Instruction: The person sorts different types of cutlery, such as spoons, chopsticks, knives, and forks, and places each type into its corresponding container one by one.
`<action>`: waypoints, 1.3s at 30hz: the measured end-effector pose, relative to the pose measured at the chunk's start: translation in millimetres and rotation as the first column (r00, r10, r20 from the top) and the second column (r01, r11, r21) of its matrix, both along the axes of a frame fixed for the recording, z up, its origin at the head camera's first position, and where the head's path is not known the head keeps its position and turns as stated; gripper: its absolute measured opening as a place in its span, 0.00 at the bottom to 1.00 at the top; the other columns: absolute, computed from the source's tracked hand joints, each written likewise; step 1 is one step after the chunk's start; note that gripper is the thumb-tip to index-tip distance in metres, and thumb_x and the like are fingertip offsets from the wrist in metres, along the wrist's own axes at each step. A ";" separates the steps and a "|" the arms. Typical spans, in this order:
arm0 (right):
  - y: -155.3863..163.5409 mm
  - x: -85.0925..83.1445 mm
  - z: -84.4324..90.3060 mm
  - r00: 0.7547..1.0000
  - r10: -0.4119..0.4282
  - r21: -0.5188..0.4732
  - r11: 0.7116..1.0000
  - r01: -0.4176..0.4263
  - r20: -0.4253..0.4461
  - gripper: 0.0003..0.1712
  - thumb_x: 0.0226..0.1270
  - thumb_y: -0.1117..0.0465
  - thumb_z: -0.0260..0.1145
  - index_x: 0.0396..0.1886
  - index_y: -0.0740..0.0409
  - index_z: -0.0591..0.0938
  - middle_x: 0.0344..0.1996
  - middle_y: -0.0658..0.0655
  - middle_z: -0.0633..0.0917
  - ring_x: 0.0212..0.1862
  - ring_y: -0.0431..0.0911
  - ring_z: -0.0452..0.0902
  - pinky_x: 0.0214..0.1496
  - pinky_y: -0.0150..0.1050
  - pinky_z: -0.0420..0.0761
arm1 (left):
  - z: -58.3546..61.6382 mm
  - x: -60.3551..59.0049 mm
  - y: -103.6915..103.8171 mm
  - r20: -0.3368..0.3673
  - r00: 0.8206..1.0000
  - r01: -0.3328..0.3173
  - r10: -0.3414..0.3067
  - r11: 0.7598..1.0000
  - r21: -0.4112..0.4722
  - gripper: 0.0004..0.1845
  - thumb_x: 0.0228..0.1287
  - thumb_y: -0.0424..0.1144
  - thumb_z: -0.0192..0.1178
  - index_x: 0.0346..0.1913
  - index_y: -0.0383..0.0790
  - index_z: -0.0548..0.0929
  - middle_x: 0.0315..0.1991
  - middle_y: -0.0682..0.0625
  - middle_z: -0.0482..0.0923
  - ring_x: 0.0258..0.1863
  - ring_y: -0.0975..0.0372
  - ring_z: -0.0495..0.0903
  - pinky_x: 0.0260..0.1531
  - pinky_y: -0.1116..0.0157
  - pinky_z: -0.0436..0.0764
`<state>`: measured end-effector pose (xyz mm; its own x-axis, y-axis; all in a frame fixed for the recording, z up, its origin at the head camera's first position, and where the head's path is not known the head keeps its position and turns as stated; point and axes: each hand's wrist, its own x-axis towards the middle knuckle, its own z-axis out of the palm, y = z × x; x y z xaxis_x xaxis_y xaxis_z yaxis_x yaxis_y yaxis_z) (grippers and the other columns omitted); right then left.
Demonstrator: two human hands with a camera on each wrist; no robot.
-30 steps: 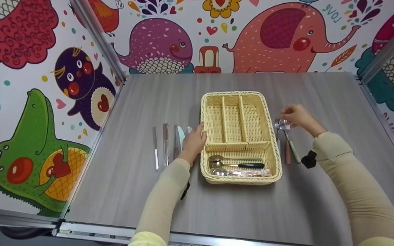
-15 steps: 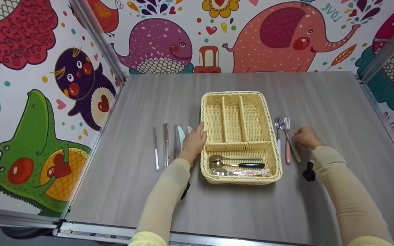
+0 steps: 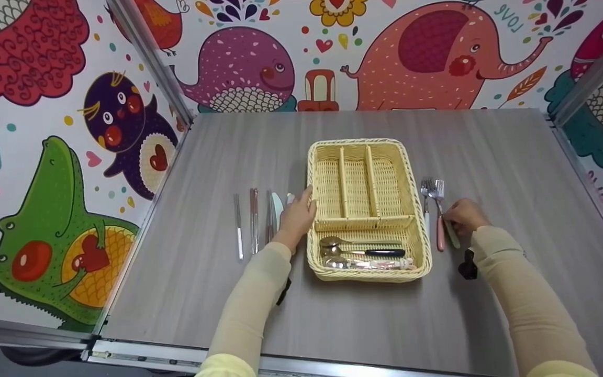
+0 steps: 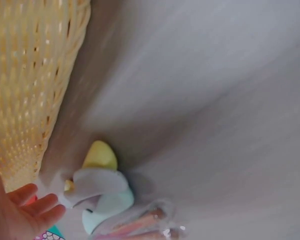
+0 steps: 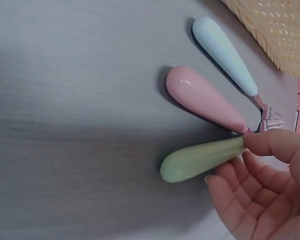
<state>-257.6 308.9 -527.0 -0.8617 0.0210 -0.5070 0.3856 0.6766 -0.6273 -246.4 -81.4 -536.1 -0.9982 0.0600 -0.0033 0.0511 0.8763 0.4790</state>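
My right hand (image 3: pixel 466 213) pinches the green-handled fork (image 5: pixel 202 160) near its neck, thumb above and fingers below, right of the wicker basket (image 3: pixel 369 277). Beside it lie a pink-handled fork (image 5: pixel 205 97) and a fork with a pale blue handle (image 5: pixel 225 52). The fork heads overlap in the head view. My left hand (image 3: pixel 297 217) rests against the basket's left rim with its fingers extended. Several spoons lie in the front compartment, among them one with a black handle (image 3: pixel 385 254). The three rear compartments hold nothing visible.
Left of the basket lie several thin chopsticks (image 3: pixel 254 225) and a pale teal knife blade (image 3: pixel 277 207), partly behind my left hand. Rounded yellow and teal knife ends (image 4: pixel 107 202) show close to it. Printed panels stand around the grey table (image 3: pixel 218 309).
My right hand has moved from the fork heads down towards the handles and now pinches the green one. My left hand and the basket have stayed put.
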 end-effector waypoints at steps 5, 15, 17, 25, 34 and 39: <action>-4.7 1.2 -0.3 1.000 -0.011 0.038 0.999 0.010 0.008 0.05 0.52 0.67 0.56 0.26 0.67 0.73 0.16 0.53 0.71 0.20 0.43 0.68 0.21 0.36 0.73 | 0.1 0.0 0.0 0.007 1.000 0.001 -0.001 1.000 -0.004 0.24 0.71 0.47 0.41 0.68 0.51 0.60 0.50 0.37 0.76 0.43 0.44 0.78 0.40 0.49 0.76; -9.3 1.8 -1.3 0.999 -0.004 0.068 0.998 0.001 0.034 0.08 0.55 0.63 0.57 0.25 0.64 0.71 0.18 0.53 0.71 0.21 0.43 0.68 0.22 0.37 0.73 | -0.9 0.0 -0.1 -0.010 1.000 0.007 -0.007 1.000 0.001 0.24 0.70 0.46 0.41 0.68 0.50 0.60 0.47 0.36 0.76 0.41 0.44 0.79 0.38 0.50 0.77; -8.5 0.5 -0.9 1.000 -0.014 0.065 0.998 0.012 0.028 0.08 0.55 0.63 0.58 0.25 0.63 0.70 0.18 0.53 0.71 0.21 0.44 0.69 0.23 0.38 0.74 | -0.8 0.0 0.0 -0.009 1.000 0.005 -0.005 1.000 0.005 0.24 0.70 0.46 0.41 0.68 0.50 0.60 0.47 0.36 0.77 0.42 0.44 0.78 0.38 0.50 0.77; -8.2 -6.1 13.6 0.986 -0.069 0.035 0.997 0.075 -0.150 0.08 0.54 0.65 0.59 0.25 0.66 0.69 0.21 0.55 0.70 0.22 0.45 0.70 0.23 0.38 0.76 | 0.8 -0.1 -0.1 0.001 1.000 0.008 -0.008 1.000 0.002 0.24 0.71 0.47 0.41 0.68 0.50 0.60 0.45 0.37 0.77 0.40 0.45 0.79 0.37 0.50 0.77; -39.2 -24.9 48.8 0.906 -0.077 0.099 0.987 0.129 -0.417 0.06 0.56 0.64 0.53 0.26 0.64 0.71 0.23 0.54 0.71 0.24 0.44 0.65 0.24 0.36 0.65 | 0.7 -0.2 0.1 0.012 1.000 0.012 -0.012 1.000 0.000 0.25 0.71 0.47 0.41 0.69 0.50 0.59 0.47 0.37 0.77 0.42 0.45 0.78 0.39 0.50 0.77; -71.9 -35.8 66.3 0.889 -0.060 0.081 0.991 0.109 -0.454 0.06 0.57 0.65 0.53 0.31 0.64 0.74 0.26 0.55 0.72 0.27 0.44 0.65 0.26 0.36 0.65 | 0.5 -0.1 0.8 0.013 1.000 0.007 -0.007 1.000 0.000 0.24 0.71 0.47 0.41 0.68 0.50 0.60 0.49 0.38 0.76 0.43 0.45 0.78 0.41 0.50 0.76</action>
